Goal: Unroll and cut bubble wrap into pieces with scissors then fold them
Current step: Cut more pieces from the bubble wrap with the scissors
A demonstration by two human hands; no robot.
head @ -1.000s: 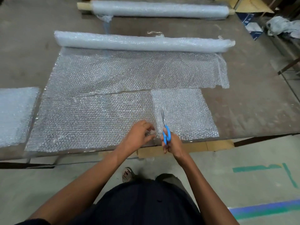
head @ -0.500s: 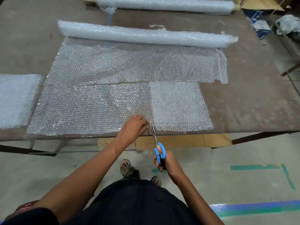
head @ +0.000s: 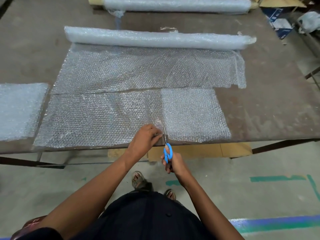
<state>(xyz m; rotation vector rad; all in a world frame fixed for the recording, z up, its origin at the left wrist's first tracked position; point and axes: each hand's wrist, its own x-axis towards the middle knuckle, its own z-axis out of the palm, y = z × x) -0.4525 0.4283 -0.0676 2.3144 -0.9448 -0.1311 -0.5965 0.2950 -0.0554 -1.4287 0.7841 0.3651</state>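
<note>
Head view: the bubble wrap sheet (head: 107, 116) lies unrolled across the middle of the counter (head: 270, 108), its roll (head: 155, 39) behind it toward the top of the frame. Left hand (head: 145, 138) pinches the sheet's near edge at lower centre. Right hand (head: 173, 163), just below the counter edge, grips blue-handled scissors (head: 167, 149) whose blades point up into the sheet beside a cut piece (head: 194, 115). Second roll (head: 176, 5) at top. Blue box (head: 278, 23) at upper right carries print too blurred to read.
</note>
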